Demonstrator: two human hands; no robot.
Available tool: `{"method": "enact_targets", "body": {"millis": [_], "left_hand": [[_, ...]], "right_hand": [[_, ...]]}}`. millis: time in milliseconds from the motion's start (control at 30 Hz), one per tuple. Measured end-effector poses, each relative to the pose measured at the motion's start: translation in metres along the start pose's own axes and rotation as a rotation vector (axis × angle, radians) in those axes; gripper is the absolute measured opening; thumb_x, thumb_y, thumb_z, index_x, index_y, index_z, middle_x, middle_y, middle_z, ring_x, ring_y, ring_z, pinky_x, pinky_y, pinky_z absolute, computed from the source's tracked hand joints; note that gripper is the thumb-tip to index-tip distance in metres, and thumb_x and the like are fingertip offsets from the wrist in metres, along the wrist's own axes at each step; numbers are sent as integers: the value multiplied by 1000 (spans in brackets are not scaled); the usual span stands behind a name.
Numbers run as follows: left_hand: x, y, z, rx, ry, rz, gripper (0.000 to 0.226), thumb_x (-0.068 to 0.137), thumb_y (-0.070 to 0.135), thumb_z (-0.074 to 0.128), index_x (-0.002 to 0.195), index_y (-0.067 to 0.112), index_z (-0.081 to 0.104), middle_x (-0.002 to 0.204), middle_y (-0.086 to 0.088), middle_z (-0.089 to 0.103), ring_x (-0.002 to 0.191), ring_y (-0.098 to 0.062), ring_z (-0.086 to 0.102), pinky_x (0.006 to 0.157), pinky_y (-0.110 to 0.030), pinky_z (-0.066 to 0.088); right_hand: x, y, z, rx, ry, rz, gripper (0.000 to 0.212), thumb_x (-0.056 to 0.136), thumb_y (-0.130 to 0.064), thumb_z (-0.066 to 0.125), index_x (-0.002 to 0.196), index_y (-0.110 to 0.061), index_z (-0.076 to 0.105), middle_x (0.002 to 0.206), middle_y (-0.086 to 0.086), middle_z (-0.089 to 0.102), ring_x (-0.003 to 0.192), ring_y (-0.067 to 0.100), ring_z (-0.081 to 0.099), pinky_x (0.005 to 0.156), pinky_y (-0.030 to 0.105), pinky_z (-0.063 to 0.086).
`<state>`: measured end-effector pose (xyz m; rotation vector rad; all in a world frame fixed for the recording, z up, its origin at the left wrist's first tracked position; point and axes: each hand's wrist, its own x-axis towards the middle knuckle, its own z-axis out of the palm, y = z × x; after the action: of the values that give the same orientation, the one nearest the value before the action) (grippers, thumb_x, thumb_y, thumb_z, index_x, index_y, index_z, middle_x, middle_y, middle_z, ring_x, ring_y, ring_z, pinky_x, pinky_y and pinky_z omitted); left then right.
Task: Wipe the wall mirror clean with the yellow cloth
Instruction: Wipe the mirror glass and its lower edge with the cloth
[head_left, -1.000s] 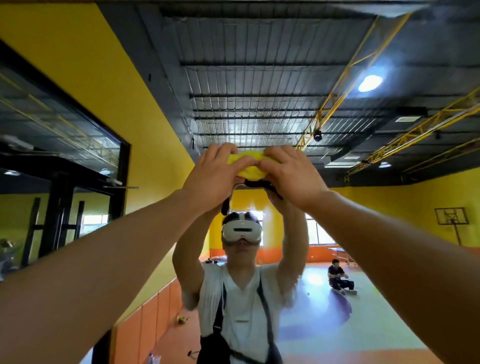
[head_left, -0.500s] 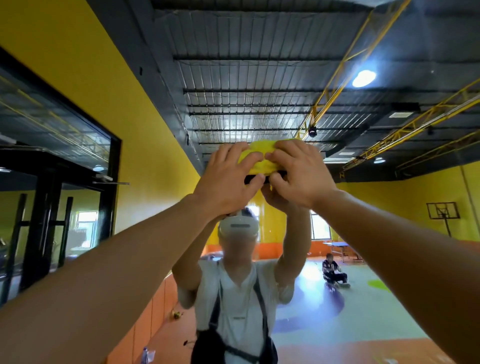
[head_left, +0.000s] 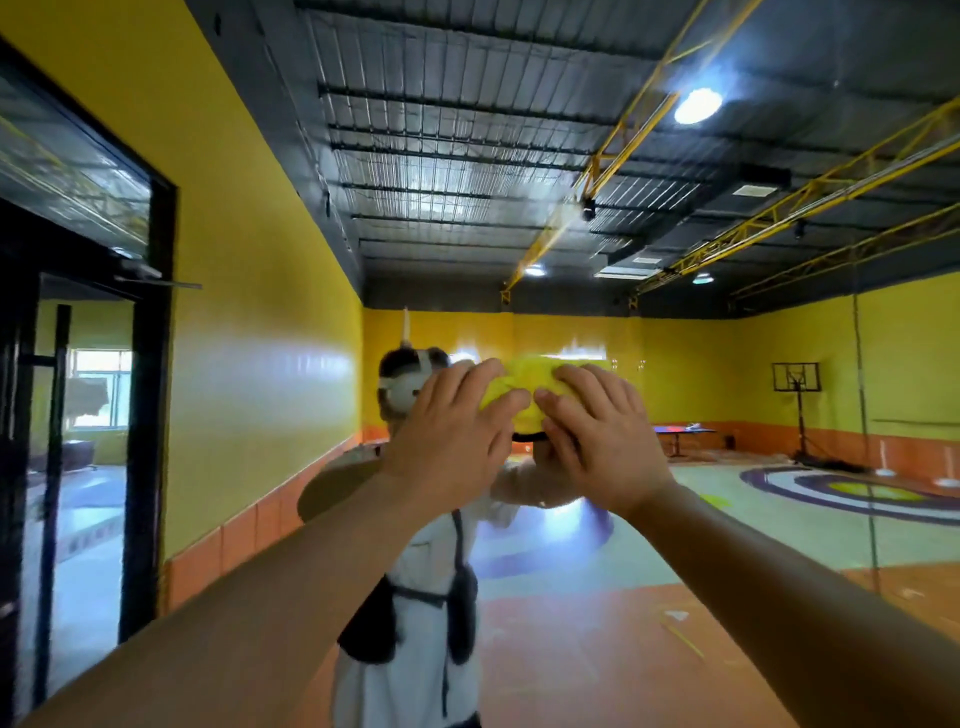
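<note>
So both hands, left hand (head_left: 447, 431) and right hand (head_left: 597, 431), flat on the yellow cloth (head_left: 524, 384), have slid from 12 o'clock down to mid wall mirror (head_left: 675, 467); wiping's well underway.

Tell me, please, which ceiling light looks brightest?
The round ceiling light at upper right, beside the yellow truss; the other lamps farther back appear smaller and dimmer.

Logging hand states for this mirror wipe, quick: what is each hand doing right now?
Left hand: fingers spread, pressing the yellow cloth flat against the mirror.
Right hand: same, flat on the cloth beside the left.
</note>
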<state>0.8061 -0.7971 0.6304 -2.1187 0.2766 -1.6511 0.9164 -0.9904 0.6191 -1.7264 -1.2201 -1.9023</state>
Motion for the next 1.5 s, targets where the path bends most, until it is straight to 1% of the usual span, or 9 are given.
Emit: {"method": "enact_targets", "body": {"millis": [233, 533, 667, 833, 967, 1067, 1267, 1433, 1500], "left_hand": [[-54, 36, 3, -32, -107, -12, 36, 100, 41, 50, 133, 25, 51, 144, -13, 47, 130, -38, 45, 107, -49, 38], [-100, 74, 24, 48, -38, -90, 29, 102, 43, 52, 126, 26, 53, 139, -13, 56, 125, -40, 51, 104, -52, 44], [-137, 96, 31, 89, 8, -58, 24, 103, 43, 55, 121, 28, 55, 132, -13, 62, 118, -39, 55, 102, -47, 42], [-209, 127, 46, 82, -14, 8, 34, 93, 34, 72, 122, 31, 55, 126, -14, 65, 113, -36, 54, 96, -47, 44], [-282, 161, 57, 67, -113, 1, 36, 93, 27, 70, 126, 32, 56, 130, -14, 63, 117, -38, 51, 99, -49, 43], [-344, 192, 63, 13, -177, -6, 33, 94, 22, 69, 125, 32, 60, 132, -14, 62, 119, -38, 51, 104, -49, 42], [-451, 246, 77, -104, -238, -16, 27, 91, 21, 71, 116, 33, 67, 130, -9, 58, 115, -34, 49, 101, -47, 42], [-537, 293, 91, -201, -239, -85, 17, 91, 26, 76, 106, 33, 69, 117, -4, 59, 99, -31, 54, 92, -45, 47], [-569, 309, 93, -221, -305, -51, 11, 95, 21, 69, 104, 29, 69, 113, -7, 60, 94, -33, 55, 87, -47, 48]], "right_hand": [[-60, -13, 1, 13, -31, -81, 34, 95, -24, 66, 127, -14, 64, 135, 18, 58, 123, 41, 51, 96, 47, 40], [-108, -24, 8, 71, 26, -121, 30, 97, -31, 66, 120, -13, 73, 130, 19, 63, 117, 41, 55, 93, 47, 42], [-152, -39, 15, 120, 33, -106, 27, 96, -29, 68, 119, -16, 70, 128, 18, 64, 115, 41, 57, 91, 48, 46], [-233, -68, 19, 145, -65, -144, 30, 95, -27, 72, 123, -20, 64, 128, 18, 63, 114, 42, 58, 90, 49, 49], [-307, -101, 22, 144, -152, -146, 35, 91, -24, 74, 125, -20, 66, 134, 17, 57, 117, 42, 54, 94, 49, 45], [-371, -127, 22, 155, -208, -183, 32, 95, -24, 65, 127, -22, 64, 137, 14, 51, 119, 40, 51, 96, 49, 43], [-479, -184, 19, 222, -245, -143, 25, 110, -28, 42, 124, -23, 63, 136, 12, 51, 118, 36, 51, 98, 46, 41], [-566, -221, 22, 288, -367, -184, 20, 106, -24, 58, 120, -27, 73, 133, 8, 53, 111, 33, 58, 89, 44, 48], [-595, -237, 23, 318, -413, -180, 20, 104, -23, 60, 120, -25, 72, 132, 8, 54, 110, 33, 58, 90, 45, 48]]}}
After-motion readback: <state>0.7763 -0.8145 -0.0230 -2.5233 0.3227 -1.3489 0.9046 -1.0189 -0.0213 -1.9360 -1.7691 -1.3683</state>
